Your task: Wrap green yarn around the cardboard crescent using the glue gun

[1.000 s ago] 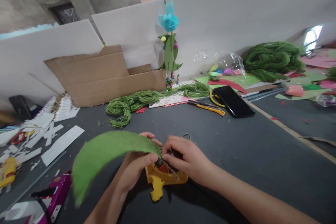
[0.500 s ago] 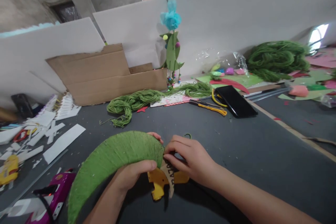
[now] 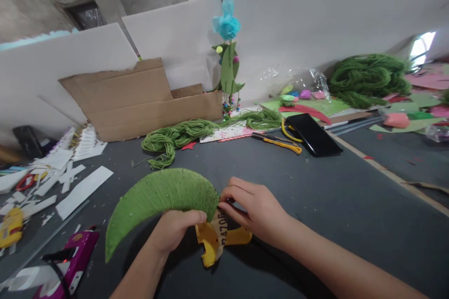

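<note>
A cardboard crescent, mostly wrapped in green yarn, is gripped by my left hand, thumb on its near face and fingers hidden behind. Its bare brown end with printed characters points toward me. My right hand is closed in a pinch at the wrapping's right edge, where yarn meets bare cardboard; the strand in those fingers is mostly hidden. Beneath the bare end lies a yellow glue gun, partly covered by it.
A skein of green yarn lies ahead, with a phone and a yellow-handled cutter to its right. White scraps and a magenta device are at left. Behind stand a cardboard piece and a blue flower.
The crescent has tilted, its left tip swinging up and away from me, and its bare end has turned to show more print. The small green yarn loop behind my right hand no longer shows.
</note>
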`<state>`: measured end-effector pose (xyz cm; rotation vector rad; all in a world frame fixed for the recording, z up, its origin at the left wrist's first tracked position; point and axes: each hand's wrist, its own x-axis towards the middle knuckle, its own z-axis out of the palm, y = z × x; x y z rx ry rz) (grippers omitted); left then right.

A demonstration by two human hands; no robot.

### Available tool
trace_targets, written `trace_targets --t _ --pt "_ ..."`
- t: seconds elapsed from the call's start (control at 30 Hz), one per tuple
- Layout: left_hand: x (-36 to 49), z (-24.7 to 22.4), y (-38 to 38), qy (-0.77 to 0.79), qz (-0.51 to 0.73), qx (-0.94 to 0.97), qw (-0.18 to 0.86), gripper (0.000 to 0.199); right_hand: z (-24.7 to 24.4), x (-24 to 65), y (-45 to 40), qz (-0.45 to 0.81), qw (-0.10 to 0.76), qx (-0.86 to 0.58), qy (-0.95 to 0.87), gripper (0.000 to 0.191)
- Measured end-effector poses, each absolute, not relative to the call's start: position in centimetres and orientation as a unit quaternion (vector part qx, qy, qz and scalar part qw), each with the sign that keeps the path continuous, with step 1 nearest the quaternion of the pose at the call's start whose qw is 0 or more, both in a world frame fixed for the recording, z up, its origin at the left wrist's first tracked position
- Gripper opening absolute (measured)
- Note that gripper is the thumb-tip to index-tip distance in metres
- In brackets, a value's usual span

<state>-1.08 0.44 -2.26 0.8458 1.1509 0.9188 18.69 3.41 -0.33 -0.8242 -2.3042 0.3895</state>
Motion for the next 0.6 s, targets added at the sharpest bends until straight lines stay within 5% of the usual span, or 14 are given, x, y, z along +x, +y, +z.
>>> trace_targets --t 0.6 --pt "0.0 -1.0 0.5 0.528 0.408 0.435 0.605 0.014 0.6 19.5 3.6 0.14 0.304 -0.278 -0.901 0.017"
